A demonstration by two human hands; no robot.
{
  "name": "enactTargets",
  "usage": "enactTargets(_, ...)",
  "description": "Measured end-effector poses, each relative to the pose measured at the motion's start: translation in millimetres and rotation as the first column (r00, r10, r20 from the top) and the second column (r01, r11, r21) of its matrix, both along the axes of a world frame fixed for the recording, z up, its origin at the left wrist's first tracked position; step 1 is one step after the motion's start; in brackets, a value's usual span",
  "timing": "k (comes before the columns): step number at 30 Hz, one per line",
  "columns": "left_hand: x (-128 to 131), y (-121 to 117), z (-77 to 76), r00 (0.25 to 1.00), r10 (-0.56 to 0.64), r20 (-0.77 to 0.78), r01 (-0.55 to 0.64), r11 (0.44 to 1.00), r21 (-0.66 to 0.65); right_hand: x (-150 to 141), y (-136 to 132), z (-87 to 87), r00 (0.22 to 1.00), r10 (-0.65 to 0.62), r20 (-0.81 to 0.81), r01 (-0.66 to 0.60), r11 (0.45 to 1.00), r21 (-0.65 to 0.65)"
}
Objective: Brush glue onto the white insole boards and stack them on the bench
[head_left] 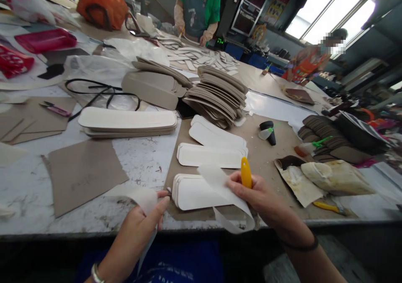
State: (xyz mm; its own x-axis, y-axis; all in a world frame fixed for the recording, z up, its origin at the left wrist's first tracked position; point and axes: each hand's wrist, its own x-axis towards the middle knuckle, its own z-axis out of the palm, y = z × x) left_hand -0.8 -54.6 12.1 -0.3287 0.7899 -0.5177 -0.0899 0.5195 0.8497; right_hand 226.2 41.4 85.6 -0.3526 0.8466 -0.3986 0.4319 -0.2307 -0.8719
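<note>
Evidently mid-work: left hand [135, 229] grasps one translucent strip [143, 197]; right hand [256, 192] pinches a second strip [215, 178] and yellow handle [246, 173] above white panels [193, 194] on the bench [143, 157]; neither strip lies flat.

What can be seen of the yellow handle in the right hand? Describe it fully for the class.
The yellow handle is narrow with a rounded top end, and looks like smooth plastic. It points up, tilted slightly, out of the right hand, which holds it above the work table's brown sheet. Its lower part is hidden by the hand.
</note>
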Motion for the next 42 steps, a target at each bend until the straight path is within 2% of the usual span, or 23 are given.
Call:
enactTargets(2, 2, 10, 0.5, 0.996, -0.053, 0.069, 0.058, 0.996, -0.066, -5, 5, -3.1, 0.981, 0.181, 0.063, -0.178, 0.982, -0.059)
enactTargets(4, 4, 18, 2.6, 0.984, -0.137, 0.113, 0.147, 0.986, -0.082, -13, 11, -10.5, 0.939, 0.328, 0.106, -0.317, 0.942, -0.106)
enactTargets(8, 4, 25, 6.5, 0.957, -0.260, 0.131, 0.273, 0.958, -0.091, -25, 27, -25.6, 0.868, 0.437, 0.235, -0.417, 0.900, -0.131)
enactTargets(12, 0, 29, 8.3, 0.939, -0.317, 0.134, 0.332, 0.937, -0.106, -29, 38, -32.4, 0.804, 0.456, 0.382, -0.442, 0.888, -0.130)
enactTargets(18, 1, 33, 10.2, 0.938, -0.324, 0.119, 0.340, 0.927, -0.158, -30, 42, -37.1, 0.764, 0.477, 0.434, -0.492, 0.866, -0.087)
enactTargets(23, 2, 34, 7.2, 0.949, -0.306, 0.075, 0.315, 0.928, -0.198, -31, 42, -37.2, 0.749, 0.471, 0.467, -0.495, 0.865, -0.078)
enactTargets(30, 2, 38, 5.2, 0.945, -0.327, 0.006, 0.323, 0.930, -0.177, -33, 41, -33.8, 0.740, 0.450, 0.500, -0.483, 0.873, -0.071)
enactTargets(42, 6, 40, 2.5, 0.937, -0.328, -0.119, 0.303, 0.935, -0.185, -29, 44, -42.0, 0.753, 0.454, 0.476, -0.487, 0.871, -0.060)
